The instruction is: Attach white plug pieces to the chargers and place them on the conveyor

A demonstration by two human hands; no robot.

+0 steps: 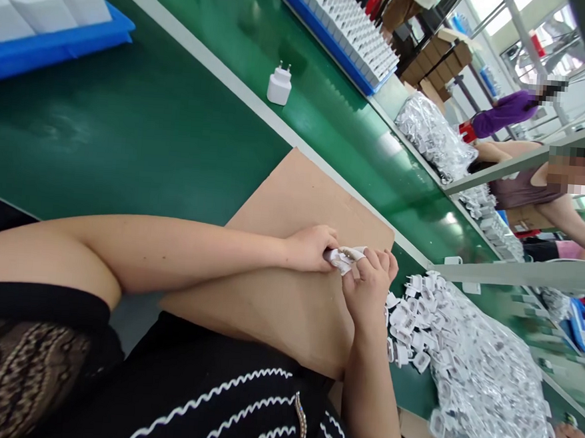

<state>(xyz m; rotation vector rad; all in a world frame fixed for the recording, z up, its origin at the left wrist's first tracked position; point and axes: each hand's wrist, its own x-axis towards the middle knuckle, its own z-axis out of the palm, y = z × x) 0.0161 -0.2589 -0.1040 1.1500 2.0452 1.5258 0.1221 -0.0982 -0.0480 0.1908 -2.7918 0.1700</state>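
Observation:
My left hand and my right hand meet over a brown cardboard sheet on the green bench. Together they pinch a small white charger plug in clear film wrap. Both hands have their fingers curled round it. To the right of my right hand lies a big heap of white plugs in plastic wrap.
One white plug adapter stands alone on the green conveyor belt. Blue trays of white parts sit at far left and at the top. Another wrapped heap lies further along. Other people sit at right.

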